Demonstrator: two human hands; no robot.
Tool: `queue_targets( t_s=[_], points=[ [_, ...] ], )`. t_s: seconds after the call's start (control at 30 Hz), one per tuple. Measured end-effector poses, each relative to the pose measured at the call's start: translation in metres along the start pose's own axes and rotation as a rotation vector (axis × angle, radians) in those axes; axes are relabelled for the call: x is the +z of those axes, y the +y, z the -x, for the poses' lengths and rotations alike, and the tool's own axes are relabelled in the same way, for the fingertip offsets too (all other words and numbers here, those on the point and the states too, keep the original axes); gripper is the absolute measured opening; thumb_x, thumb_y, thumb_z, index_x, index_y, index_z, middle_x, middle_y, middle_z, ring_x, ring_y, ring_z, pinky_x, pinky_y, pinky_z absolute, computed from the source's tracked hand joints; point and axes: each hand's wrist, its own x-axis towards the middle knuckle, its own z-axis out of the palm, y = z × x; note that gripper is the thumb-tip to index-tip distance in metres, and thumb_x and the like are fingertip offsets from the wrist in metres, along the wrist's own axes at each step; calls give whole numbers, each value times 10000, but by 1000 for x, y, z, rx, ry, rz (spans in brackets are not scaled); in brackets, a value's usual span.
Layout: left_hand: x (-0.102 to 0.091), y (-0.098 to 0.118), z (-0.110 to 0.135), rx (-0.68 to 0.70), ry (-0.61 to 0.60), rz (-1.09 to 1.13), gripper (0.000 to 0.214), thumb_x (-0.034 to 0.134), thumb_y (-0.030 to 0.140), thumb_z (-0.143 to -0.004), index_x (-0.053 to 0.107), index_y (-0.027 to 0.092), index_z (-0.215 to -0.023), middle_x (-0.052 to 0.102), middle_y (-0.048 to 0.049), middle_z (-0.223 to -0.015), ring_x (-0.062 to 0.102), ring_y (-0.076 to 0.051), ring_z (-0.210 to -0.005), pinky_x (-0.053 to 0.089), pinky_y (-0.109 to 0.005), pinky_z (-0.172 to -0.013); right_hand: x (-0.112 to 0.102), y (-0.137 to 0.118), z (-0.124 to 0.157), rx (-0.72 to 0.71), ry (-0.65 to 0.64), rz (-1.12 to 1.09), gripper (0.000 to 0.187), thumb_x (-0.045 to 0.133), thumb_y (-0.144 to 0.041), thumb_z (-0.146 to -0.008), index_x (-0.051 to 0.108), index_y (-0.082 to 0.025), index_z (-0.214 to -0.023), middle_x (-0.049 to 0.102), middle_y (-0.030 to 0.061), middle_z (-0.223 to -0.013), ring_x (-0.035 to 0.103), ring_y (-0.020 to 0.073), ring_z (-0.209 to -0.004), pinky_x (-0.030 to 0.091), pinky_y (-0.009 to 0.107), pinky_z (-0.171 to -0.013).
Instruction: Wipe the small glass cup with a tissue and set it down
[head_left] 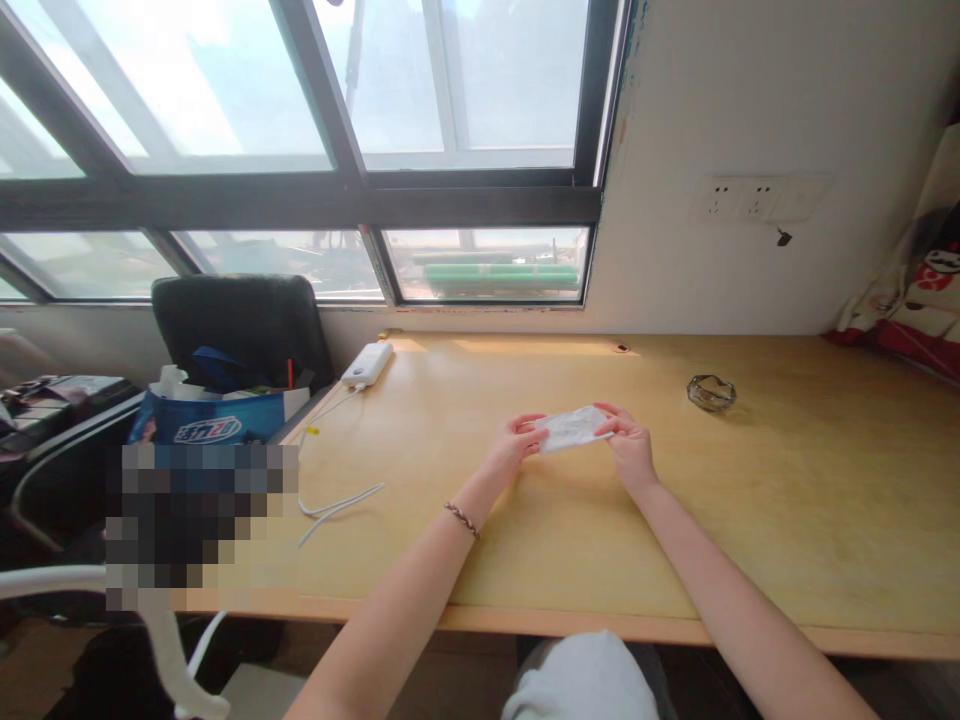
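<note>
A crumpled white sheet, tissue or thin paper (571,427), is stretched just above the wooden desk (787,520) between both hands. My left hand (514,444) pinches its left end with closed fingers; a beaded bracelet sits on that wrist. My right hand (630,443) pinches the right end, thumb and fingers pressed together on the sheet. Both forearms reach in from the near edge of the desk.
A glass ashtray (711,392) stands to the right of the hands. A white power bank (367,364) with a white cable (337,503) lies at the far left. A black chair (241,332) holding a blue bag (211,420) stands left of the desk. Wall sockets (739,198) sit above.
</note>
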Motion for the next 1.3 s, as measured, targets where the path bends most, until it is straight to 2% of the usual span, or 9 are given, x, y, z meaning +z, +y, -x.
queue_targets(
  t_s=[0.17, 0.27, 0.37, 0.57, 0.73, 0.87, 0.97, 1.17, 1.3],
  points=[
    [1, 3, 1, 154, 132, -114, 371, 703, 228, -557, 600, 138, -902, 625, -43, -758, 585, -126, -648, 458, -221, -584, 2, 4, -3, 231, 117, -145, 206, 586, -234, -635, 595, -201, -838, 634, 46, -929, 600, 188, -813, 486, 301, -664],
    [4, 3, 4, 237, 157, -210, 325, 682, 234, -569, 617, 151, -876, 630, -34, -765, 578, -128, -640, 445, -221, -573, 2, 7, -4, 379, 117, -231, 284, 633, -337, -629, 550, -206, -867, 651, 45, -851, 616, 181, -715, 499, 290, -578],
    [5, 3, 6, 315, 178, -306, 281, 650, 254, -608, 629, 168, -875, 622, -20, -745, 568, -120, -634, 431, -210, -571, 0, 12, -3, 460, 41, -190, 354, 724, -265, -525, 563, -187, -831, 657, 37, -778, 614, 176, -678, 497, 277, -567],
    [3, 5, 4, 400, 214, -317, 257, 651, 253, -617, 631, 174, -861, 587, -12, -702, 556, -118, -678, 451, -221, -652, -2, 13, -3, 377, 94, -162, 212, 711, -199, -498, 599, -182, -677, 637, 7, -694, 594, 154, -671, 483, 261, -593],
    [7, 6, 2, 374, 98, -220, 524, 710, 203, -547, 555, 198, -1047, 601, -62, -970, 564, -152, -865, 457, -263, -750, -1, 3, -3, 290, 68, -235, 102, 668, -172, -513, 576, -188, -555, 635, 9, -739, 590, 163, -734, 482, 283, -649],
    [10, 4, 5, 313, 7, -234, 298, 681, 209, -581, 641, 148, -870, 650, -65, -877, 585, -174, -823, 454, -290, -763, 2, -2, -1, 266, 12, -234, 92, 636, -149, -530, 556, -186, -501, 629, 9, -745, 586, 164, -725, 476, 296, -668],
    [10, 4, 8, 328, 25, -275, 158, 660, 193, -592, 667, 137, -740, 667, -48, -763, 595, -179, -747, 462, -293, -724, 3, -4, 0, 253, -14, -238, 124, 614, -126, -533, 532, -180, -457, 630, 4, -734, 586, 162, -722, 468, 298, -684],
    [9, 7, 14, 466, 80, -353, 115, 614, 204, -644, 679, 170, -733, 668, -43, -828, 593, -179, -797, 458, -270, -719, 3, -4, 1, 220, -40, -278, 153, 589, -85, -544, 520, -176, -443, 637, -3, -758, 583, 153, -759, 456, 282, -708],
    [10, 4, 13, 451, 75, -389, 129, 597, 231, -671, 671, 155, -744, 670, -50, -763, 605, -174, -731, 467, -267, -674, 3, -2, 0, 236, 12, -292, 91, 633, -110, -556, 587, -189, -561, 639, 2, -773, 582, 139, -746, 464, 261, -690]
  ],
)
